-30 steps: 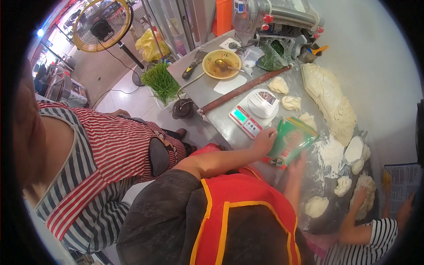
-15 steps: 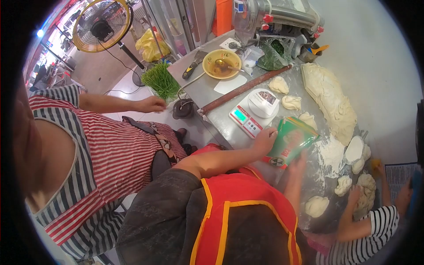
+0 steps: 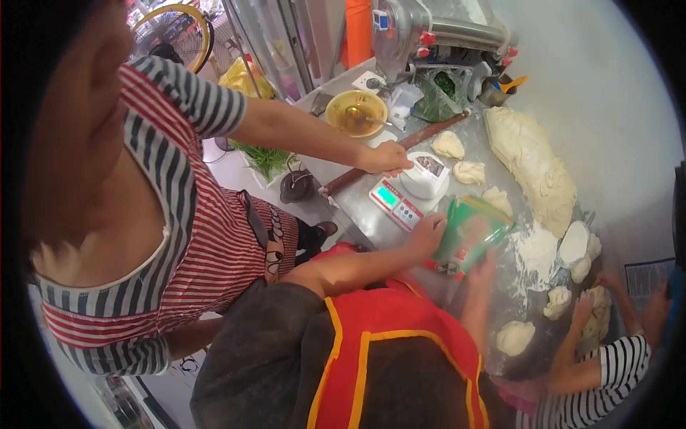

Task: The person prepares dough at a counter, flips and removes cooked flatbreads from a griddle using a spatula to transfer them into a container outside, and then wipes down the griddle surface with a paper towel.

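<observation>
My left hand (image 3: 427,234) pinches the left edge of a green plastic packet (image 3: 468,230), held over the table's near side. My right hand (image 3: 481,270) grips the packet's lower right edge, slightly blurred. Left of the packet stands a digital kitchen scale (image 3: 395,204) with a lit green display. On its round platform is a white item (image 3: 424,176) with a picture label, and a co-worker's hand (image 3: 389,158) touches its edge. Beyond the packet lie dough pieces (image 3: 469,172) and a patch of white flour (image 3: 534,249).
A large dough slab (image 3: 532,164) runs along the wall side. A rolling pin (image 3: 400,150), a yellow bowl (image 3: 356,113) of liquid and a steel machine (image 3: 457,32) occupy the far end. At right, another person's hands (image 3: 584,311) work on dough. A co-worker stands close at my left.
The co-worker at left has leaned in and stretched an arm across to the white item on the scale. My hands keep the packet in nearly the same place.
</observation>
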The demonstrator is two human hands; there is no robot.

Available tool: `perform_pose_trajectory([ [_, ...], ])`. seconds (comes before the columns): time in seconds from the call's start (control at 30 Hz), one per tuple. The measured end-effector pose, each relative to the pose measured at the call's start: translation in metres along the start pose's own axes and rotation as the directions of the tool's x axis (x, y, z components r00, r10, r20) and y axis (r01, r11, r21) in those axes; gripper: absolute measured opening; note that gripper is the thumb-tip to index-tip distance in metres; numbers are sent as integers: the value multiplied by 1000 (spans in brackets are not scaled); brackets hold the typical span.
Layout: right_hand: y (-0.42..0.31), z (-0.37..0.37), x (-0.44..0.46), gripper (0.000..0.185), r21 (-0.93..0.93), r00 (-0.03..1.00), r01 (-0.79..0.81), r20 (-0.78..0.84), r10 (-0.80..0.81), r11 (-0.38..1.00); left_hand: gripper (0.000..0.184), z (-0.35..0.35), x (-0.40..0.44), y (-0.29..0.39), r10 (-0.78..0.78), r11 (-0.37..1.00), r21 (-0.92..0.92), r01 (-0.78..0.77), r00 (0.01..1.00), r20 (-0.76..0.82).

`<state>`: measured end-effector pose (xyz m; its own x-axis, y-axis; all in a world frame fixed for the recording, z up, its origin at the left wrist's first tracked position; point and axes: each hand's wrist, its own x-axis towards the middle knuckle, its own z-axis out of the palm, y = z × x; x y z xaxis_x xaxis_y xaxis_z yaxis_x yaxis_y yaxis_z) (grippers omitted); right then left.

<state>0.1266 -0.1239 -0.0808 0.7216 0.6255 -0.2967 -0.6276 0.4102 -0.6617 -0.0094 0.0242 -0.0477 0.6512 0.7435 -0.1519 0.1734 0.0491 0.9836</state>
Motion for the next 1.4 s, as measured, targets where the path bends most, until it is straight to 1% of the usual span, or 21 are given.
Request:
perform_pose_trajectory([
  [0.03, 0, 2, 0, 39, -11, 1000, 9, -9, -9, 1000, 22, -1, 1, 1, 14, 1000, 19, -14, 999, 31],
  [0.13, -1, 6, -3, 40, -5, 996, -2, -91, 1, 1000, 23, 3, 2, -2, 31, 999, 10, -30, 999, -37],
  [0.23, 0, 4, -1, 40, 11, 998, -12, -67, 13, 1000, 23, 1, 1, 1, 8, 1000, -30, -7, 1000, 3],
  [0.33, 1, -2, -1, 39, -16, 997, -2, -73, 1, 1000, 23, 0, 0, 2, 0, 1000, 3, 0, 1000, -6],
  [0.43, 1, -5, 1, 39, -40, 1000, -1, 1, 1, 999, 23, -4, -2, 12, -48, 999, -12, 49, 998, 28],
  [0.53, 4, -7, 6, 39, 6, 1000, -7, -18, 7, 1000, 22, 2, 0, 3, 36, 994, -106, -37, 999, -10],
  [0.63, 4, -9, 5, 39, 7, 1000, -8, -26, 8, 1000, 23, 3, 0, 3, 13, 998, -64, -15, 999, -35],
  [0.73, 3, -6, 2, 39, 24, 999, -9, -41, 10, 1000, 22, 0, -4, 8, 33, 999, -29, -34, 998, -47],
  [0.83, 2, 2, -2, 38, 24, 998, -11, -67, 12, 1000, 22, 1, -1, 5, 11, 1000, 6, -11, 1000, -24],
  [0.93, -1, 12, -8, 38, 15, 999, 1, -33, 0, 1000, 21, 4, -4, 4, -8, 1000, -7, 8, 996, -83],
  [1.03, 1, 3, -5, 37, 19, 1000, -8, -23, 9, 1000, 22, 2, -4, 7, 10, 999, -36, -12, 999, -53],
  [1.13, 3, -4, -4, 37, -57, 1000, 13, -18, -14, 998, 22, 4, -1, -1, 28, 1000, 10, -27, 998, -58],
  [1.2, 1, 2, -12, 37, -252, 992, 126, 20, -125, 959, 23, 4, -1, -4, 39, 999, -9, -39, 998, -54],
  [1.27, 2, 7, -15, 37, -338, 984, 179, 53, -171, 924, 23, 2, -1, -2, 37, 999, -22, -38, 998, -43],
  [1.33, 3, 3, -12, 37, -327, 985, 170, 58, -160, 929, 23, 0, -1, 0, 23, 999, -32, -23, 999, -24],
  [1.4, 5, -6, -7, 36, -319, 988, 152, 55, -142, 935, 23, 1, -1, -2, 43, 999, -29, -44, 998, -39],
])
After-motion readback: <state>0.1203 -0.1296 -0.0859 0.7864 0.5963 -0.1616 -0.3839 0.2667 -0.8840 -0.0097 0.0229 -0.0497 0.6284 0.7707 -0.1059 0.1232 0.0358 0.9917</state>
